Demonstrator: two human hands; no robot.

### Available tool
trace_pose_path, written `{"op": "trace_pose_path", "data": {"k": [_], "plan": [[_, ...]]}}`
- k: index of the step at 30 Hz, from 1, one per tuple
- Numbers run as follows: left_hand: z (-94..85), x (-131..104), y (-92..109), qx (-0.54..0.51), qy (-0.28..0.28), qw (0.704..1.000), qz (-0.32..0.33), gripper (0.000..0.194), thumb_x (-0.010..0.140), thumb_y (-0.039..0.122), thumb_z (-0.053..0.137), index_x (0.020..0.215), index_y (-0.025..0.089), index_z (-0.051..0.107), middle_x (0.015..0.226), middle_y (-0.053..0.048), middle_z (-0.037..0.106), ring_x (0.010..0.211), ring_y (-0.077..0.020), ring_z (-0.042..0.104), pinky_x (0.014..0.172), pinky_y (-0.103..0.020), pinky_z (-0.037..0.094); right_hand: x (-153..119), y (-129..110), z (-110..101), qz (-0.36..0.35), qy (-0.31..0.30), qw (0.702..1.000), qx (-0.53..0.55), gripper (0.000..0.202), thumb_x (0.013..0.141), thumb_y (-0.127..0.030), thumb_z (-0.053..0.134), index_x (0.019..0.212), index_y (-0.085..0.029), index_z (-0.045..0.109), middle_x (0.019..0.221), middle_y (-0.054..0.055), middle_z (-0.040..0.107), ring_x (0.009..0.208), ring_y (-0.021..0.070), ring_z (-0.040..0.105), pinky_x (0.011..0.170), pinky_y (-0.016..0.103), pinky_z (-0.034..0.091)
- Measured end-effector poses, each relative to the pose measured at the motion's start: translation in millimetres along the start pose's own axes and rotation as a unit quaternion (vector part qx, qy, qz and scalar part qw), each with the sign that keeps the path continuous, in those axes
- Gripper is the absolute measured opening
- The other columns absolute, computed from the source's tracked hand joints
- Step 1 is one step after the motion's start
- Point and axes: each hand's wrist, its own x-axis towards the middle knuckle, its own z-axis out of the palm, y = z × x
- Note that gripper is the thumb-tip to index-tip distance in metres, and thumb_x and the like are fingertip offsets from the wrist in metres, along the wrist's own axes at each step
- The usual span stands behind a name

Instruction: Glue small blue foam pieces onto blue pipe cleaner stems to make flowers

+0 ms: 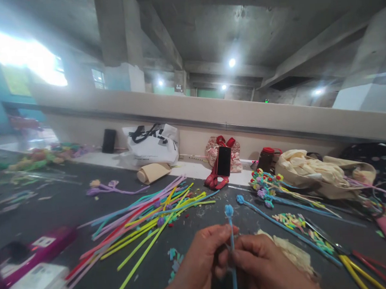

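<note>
Both hands meet at the lower middle, around an upright blue pipe cleaner with a small knotted bud at its top. My left hand pinches the stem below the bud between thumb and fingers. Just beneath, my right hand closes its thumb and fingers on the same stem, which runs down past the bottom edge. Some fingertips overlap, so their exact grip is partly hidden. A second blue pipe cleaner with a bud lies slanting to the right. Left of my hands is a loose pile of coloured pipe cleaners.
Cut pipe-cleaner bits lie near scissors at right. Behind them are finished flowers and a cloth bag. A phone leans at the back beside a white bag. A purple power strip is at left.
</note>
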Motion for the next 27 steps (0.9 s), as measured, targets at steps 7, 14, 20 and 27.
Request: {"op": "trace_pose_path", "data": {"k": [7,14,20,27], "plan": [[-2.5,-3.7,15.5,0.009,0.016,1.0,0.016,0.024,0.063,0.035,0.066,0.065,0.013,0.055,0.044,0.009,0.035,0.037,-0.0006,0.023,0.035,-0.014,0.013,0.3,-6.7,-15.7,0.02,0.076,0.997,-0.013,0.043,0.077,-0.051,0.048,0.06,-0.012,0.057,0.043,-0.005,0.049,0.032,0.0044,0.039,0.032,0.015,0.025],[-7.4,-1.6,15.7,0.006,0.017,1.0,-0.02,0.025,0.063,0.033,0.065,0.077,0.012,0.061,0.049,0.007,0.041,0.037,0.0006,0.027,0.035,-0.013,0.012,-0.9,-1.1,-29.1,0.013,0.056,0.977,0.204,0.037,0.081,-0.039,0.047,0.055,-0.013,0.051,0.038,-0.005,0.048,0.027,0.003,0.037,0.033,0.015,0.023],[-7.0,-0.2,13.9,-0.072,0.008,0.997,-0.04,0.016,0.069,0.024,0.059,0.08,0.012,0.06,0.056,0.004,0.052,0.033,0.0011,0.029,0.032,-0.011,0.017,-1.3,3.7,-31.0,0.012,0.035,0.967,0.252,0.031,0.08,-0.035,0.05,0.057,-0.014,0.046,0.044,-0.005,0.049,0.029,0.0021,0.038,0.033,0.015,0.022],[-3.5,-2.0,17.5,-0.134,0.018,0.988,-0.071,0.013,0.073,0.022,0.055,0.082,0.013,0.057,0.053,0.005,0.05,0.031,0.0013,0.029,0.03,-0.01,0.018,-2.3,3.5,-21.3,0.056,0.077,0.987,0.13,0.02,0.068,-0.031,0.064,0.067,-0.016,0.051,0.046,-0.008,0.047,0.033,0.0036,0.04,0.032,0.014,0.026]]}}
